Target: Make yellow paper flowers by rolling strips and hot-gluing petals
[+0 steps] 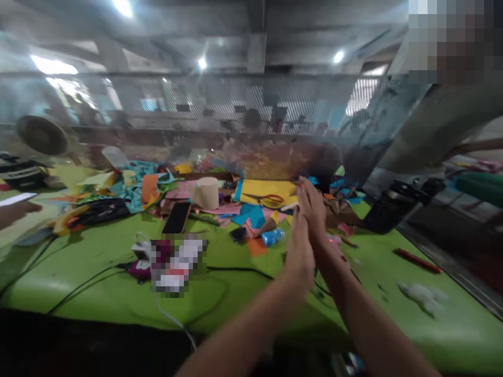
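Observation:
My left hand [301, 251] and my right hand [313, 209] are raised over the table, palms pressed together with the fingers stretched out straight. Whether anything thin lies between the palms is hidden. Just beyond them, scissors [272, 201] with yellow-orange handles rest on a yellow sheet [251, 188]. A crumpled blue wrapper [273, 236] and blue paper pieces [253, 215] lie left of my hands. A pinkish object [338, 248], partly hidden by my right forearm, sits behind it.
The green-covered table [236, 298] bears a dark phone [176, 217], a beige roll [207, 192], a purple power strip [139, 268] with cables, heaped paper scraps [135, 180], a red pen [417, 260] and white fluff [422, 297]. Another person's hand [18, 212] is at far left; mesh stands behind.

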The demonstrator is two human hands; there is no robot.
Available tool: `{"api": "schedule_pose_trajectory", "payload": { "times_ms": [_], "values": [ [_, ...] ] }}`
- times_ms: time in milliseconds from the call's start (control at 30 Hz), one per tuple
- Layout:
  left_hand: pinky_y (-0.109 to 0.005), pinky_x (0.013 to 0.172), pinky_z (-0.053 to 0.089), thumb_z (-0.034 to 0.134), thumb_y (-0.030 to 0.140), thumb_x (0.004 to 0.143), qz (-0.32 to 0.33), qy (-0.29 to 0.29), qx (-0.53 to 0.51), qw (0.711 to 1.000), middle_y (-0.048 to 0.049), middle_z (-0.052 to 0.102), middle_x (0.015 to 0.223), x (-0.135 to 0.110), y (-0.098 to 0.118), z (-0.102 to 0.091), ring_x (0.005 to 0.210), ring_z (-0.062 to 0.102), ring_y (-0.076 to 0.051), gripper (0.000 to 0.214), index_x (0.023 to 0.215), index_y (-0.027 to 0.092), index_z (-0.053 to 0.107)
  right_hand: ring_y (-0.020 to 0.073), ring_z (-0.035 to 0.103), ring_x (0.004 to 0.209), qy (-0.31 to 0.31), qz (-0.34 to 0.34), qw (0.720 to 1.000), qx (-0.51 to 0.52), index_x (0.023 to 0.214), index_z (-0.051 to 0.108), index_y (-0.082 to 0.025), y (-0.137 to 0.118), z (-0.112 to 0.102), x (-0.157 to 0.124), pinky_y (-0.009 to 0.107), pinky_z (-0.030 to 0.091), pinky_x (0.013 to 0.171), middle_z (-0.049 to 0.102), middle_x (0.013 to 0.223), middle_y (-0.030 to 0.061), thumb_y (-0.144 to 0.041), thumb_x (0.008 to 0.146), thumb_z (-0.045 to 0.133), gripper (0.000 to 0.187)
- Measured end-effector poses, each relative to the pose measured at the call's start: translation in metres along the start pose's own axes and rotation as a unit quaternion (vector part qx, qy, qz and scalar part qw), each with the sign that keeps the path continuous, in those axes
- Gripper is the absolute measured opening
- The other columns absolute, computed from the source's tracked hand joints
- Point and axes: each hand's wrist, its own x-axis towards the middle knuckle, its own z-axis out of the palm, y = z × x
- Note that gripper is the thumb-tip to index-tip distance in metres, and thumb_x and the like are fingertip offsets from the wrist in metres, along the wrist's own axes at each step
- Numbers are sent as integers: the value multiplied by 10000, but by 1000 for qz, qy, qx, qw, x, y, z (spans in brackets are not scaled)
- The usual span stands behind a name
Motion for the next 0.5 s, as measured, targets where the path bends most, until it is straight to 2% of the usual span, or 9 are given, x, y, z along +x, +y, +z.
{"api": "schedule_pose_trajectory", "payload": {
  "times_ms": [67,133,233,300,367,433,500],
  "values": [
    [-335,1172,295,440,373,970,-10,-17,-15,1000,-29,509,1463,18,6,-12,1392,411,-181,369,1265,228,608,288,511,1279,-23,12,1000,-11,1256,611,-196,5,5,-1,517,344,1095,600,1348,136,-618,924,369,589],
    [-363,1161,307,416,349,985,10,-18,-22,1000,-60,539,1435,32,15,-29,1361,455,-199,351,1218,192,628,249,515,1279,-49,27,998,-15,1250,611,-230,8,6,-8,456,365,1093,603,1352,90,-600,928,394,536],
    [-380,1144,318,414,324,994,40,-35,-13,999,-50,568,1406,40,31,-54,1349,469,-192,310,1175,202,634,244,569,1202,-76,20,997,15,1244,617,-241,3,-9,-20,425,428,1029,632,1297,66,-555,924,456,477],
    [-387,1124,339,438,308,987,41,-36,2,999,-69,611,1353,39,39,-64,1318,505,-203,284,1148,191,641,244,614,1106,-120,52,991,10,1226,637,-251,-7,-29,-30,421,453,982,664,1223,47,-489,911,524,411],
    [-380,1101,366,470,312,972,39,-29,12,999,-96,653,1286,37,42,-71,1271,552,-214,267,1114,179,653,252,642,990,-174,62,982,-32,1125,699,-243,-18,-56,-41,420,478,922,712,1079,48,-430,865,611,332],
    [-371,1086,382,504,299,949,41,-29,13,999,-114,687,1215,38,43,-76,1225,589,-211,241,1072,165,663,253,649,890,-270,45,959,-74,995,747,-236,-25,-85,-56,418,495,843,730,953,57,-404,852,625,252],
    [-374,1077,391,528,265,923,42,-31,8,999,-124,712,1146,41,41,-78,1184,618,-209,205,1012,146,670,243,640,831,-378,15,921,-93,933,762,-254,-26,-110,-74,398,494,791,722,851,52,-389,865,609,215]
  ]
}}
